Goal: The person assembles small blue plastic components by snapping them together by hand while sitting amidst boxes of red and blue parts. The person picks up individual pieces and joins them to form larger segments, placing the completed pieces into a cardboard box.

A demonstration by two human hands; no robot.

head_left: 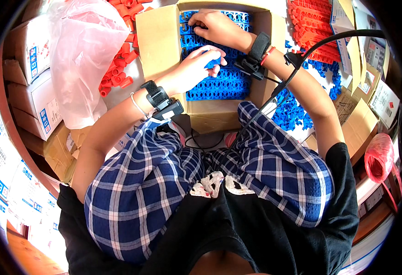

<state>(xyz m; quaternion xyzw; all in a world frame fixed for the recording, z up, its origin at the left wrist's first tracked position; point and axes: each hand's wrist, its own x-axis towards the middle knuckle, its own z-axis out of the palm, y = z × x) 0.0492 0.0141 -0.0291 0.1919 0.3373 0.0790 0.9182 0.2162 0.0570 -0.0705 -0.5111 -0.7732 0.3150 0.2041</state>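
Box: cardboard box [160, 41] is sitting before the knees, holding rows of blue plastic parts [219, 85].
Left hand: left hand [196, 64] is lying loosely curled on the rows, fingertips pinching one part.
Right hand: right hand [217, 26] is pressing bent fingers onto the far rows; grip unclear.

The box [164, 41] is open from above, but both hands fill most of the room over the blue parts [219, 85]; only the near rows lie free. Its walls close each side. A plastic bag [84, 59] and red parts [118, 73] crowd the left, more red parts [313, 32] and cartons [361, 123] the right.
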